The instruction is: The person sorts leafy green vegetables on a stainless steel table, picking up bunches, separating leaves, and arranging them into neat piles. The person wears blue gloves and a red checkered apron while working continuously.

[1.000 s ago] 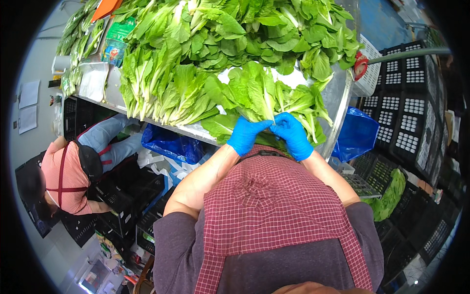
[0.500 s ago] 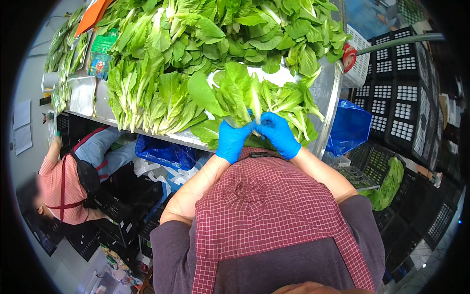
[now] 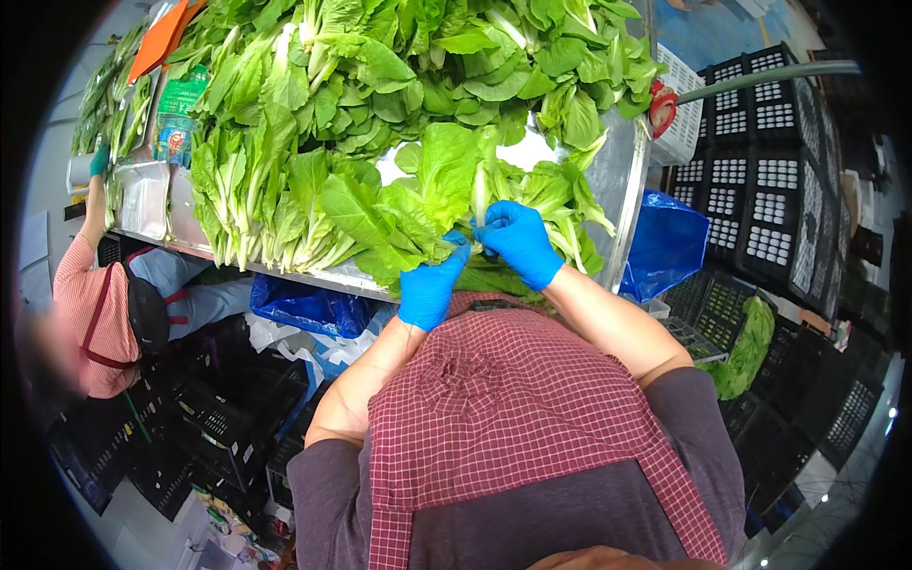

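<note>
Both my hands wear blue gloves and are at the near edge of a metal table (image 3: 622,204). My left hand (image 3: 432,287) is closed on leafy greens (image 3: 385,223), whose broad leaves fan out to the left. Beside it, my right hand (image 3: 518,245) pinches the base of a pale green stalk (image 3: 481,195) standing between the leaves. The hands are a small gap apart. Just beyond them lies a white patch (image 3: 525,152) among the greens. Where the stalk's base meets my right fingers is partly hidden.
A large heap of leafy greens (image 3: 380,76) fills the far table, with a row of bundles (image 3: 275,204) at left. Blue plastic bags (image 3: 665,242) hang by the table. Black crates (image 3: 769,171) stand at right. A co-worker (image 3: 104,313) in a checked top is at left.
My hands have drawn slightly apart, and leaves now spread leftward from my left hand. The co-worker's gloved hand has risen to the table's left end. The whole view has shifted a little.
</note>
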The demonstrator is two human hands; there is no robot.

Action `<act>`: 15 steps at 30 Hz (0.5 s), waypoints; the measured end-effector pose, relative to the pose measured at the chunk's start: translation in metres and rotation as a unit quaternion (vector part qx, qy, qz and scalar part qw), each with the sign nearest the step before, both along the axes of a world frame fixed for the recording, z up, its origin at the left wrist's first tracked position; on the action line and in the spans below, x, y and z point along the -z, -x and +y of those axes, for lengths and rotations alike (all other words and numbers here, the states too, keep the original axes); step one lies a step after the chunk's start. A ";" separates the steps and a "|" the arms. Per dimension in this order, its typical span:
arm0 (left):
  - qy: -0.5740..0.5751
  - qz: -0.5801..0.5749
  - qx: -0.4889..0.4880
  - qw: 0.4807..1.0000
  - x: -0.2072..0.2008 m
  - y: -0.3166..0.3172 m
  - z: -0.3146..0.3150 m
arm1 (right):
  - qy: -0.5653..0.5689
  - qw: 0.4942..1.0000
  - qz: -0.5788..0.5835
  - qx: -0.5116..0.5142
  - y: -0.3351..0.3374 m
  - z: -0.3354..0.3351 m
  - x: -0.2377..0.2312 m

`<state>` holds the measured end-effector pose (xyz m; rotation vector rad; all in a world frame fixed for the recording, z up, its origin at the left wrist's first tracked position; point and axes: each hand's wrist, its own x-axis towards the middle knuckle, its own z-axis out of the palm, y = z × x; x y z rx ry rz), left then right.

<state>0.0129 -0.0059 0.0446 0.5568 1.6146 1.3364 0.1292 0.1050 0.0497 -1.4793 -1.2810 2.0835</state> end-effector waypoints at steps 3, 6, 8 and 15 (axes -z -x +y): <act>0.006 -0.043 -0.037 0.998 0.000 0.002 -0.004 | -0.041 0.998 -0.018 -0.051 0.007 0.003 0.005; 0.009 -0.095 -0.038 0.995 -0.010 0.008 -0.006 | -0.129 0.987 -0.034 -0.088 0.012 0.002 0.017; -0.018 -0.043 -0.008 0.999 -0.009 0.009 -0.014 | -0.099 0.987 -0.058 -0.109 0.009 0.018 0.021; -0.042 -0.217 -0.077 0.972 -0.012 0.020 -0.009 | -0.493 0.821 -0.256 -0.130 -0.056 0.136 0.021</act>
